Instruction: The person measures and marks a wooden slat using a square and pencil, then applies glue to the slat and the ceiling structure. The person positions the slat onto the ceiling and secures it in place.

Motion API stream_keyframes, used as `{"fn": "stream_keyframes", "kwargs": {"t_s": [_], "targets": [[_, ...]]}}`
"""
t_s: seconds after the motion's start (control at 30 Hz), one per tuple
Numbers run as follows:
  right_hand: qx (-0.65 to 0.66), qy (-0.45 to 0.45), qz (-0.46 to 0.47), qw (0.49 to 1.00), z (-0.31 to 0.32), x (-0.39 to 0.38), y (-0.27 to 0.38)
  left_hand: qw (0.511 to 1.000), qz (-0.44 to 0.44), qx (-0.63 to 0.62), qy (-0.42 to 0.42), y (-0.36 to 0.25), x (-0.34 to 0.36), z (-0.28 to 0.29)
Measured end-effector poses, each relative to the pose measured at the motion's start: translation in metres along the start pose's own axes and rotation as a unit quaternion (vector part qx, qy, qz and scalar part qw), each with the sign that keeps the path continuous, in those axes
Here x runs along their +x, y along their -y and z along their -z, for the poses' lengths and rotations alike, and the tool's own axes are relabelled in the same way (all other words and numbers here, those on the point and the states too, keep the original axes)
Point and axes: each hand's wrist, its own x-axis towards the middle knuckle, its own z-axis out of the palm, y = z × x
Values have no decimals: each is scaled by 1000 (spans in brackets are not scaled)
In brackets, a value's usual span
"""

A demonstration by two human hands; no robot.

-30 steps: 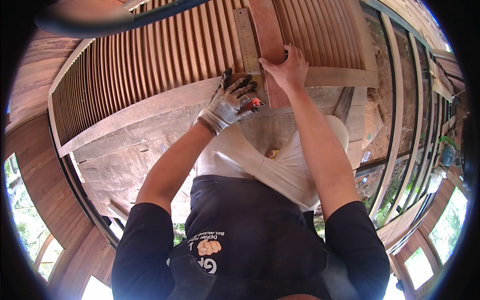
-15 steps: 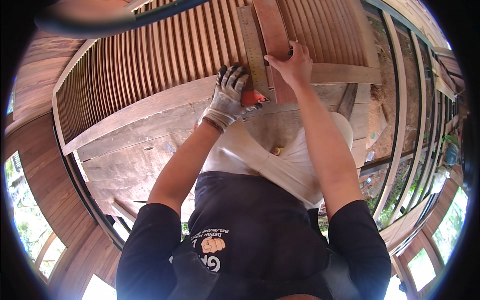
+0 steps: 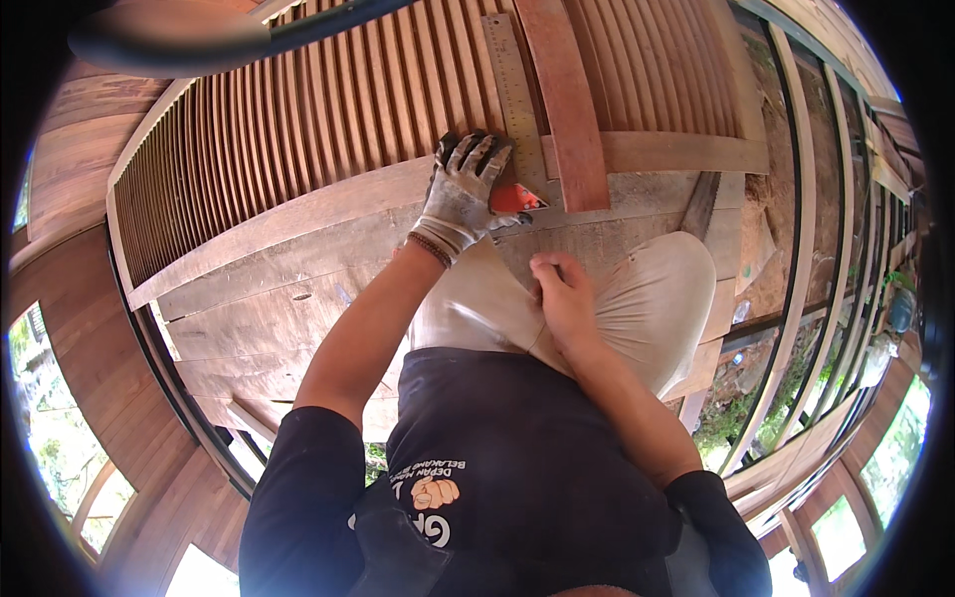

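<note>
My left hand (image 3: 465, 191), in a grey work glove with dark fingertips, is closed around the red stock (image 3: 518, 199) of a try square. The square's metal ruled blade (image 3: 510, 95) lies along the slats of a wooden slatted panel (image 3: 348, 95). Just right of the blade, a reddish-brown board (image 3: 563, 99) rests across the panel's near rail, its end overhanging. My bare right hand (image 3: 567, 298) is over my lap, apart from the board, with its fingers curled. Whatever those fingers may hold is hidden.
Beneath the panel are worn wooden planks (image 3: 269, 284). A handsaw blade (image 3: 700, 204) shows beyond my right knee. At the right, timber rails (image 3: 799, 199) stand above earth and plants. A blurred dark bar (image 3: 318, 30) crosses the top left.
My right hand has let go of the board and drawn back to my lap, its fingers curling. My left hand stays on the square. Board and square appear slightly further right in view.
</note>
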Motion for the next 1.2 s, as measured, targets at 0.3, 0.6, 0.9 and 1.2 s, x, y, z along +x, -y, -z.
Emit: {"fn": "stream_keyframes", "kwargs": {"t_s": [0.3, 0.6, 0.9, 1.2], "targets": [[160, -10, -125, 979, -26, 49, 6, 999, -18, -8, 28, 4, 5, -1], [170, -21, -126, 977, -25, 63, -1, 999, -32, -3, 32, 0, 6, 2], [178, -26, -136, 974, -27, 60, 7, 999, -26, 10, 33, 0, 7, 0], [188, -23, -153, 970, -24, 58, 6, 997, -11, 4, 81, -6, 11, 11]]}}
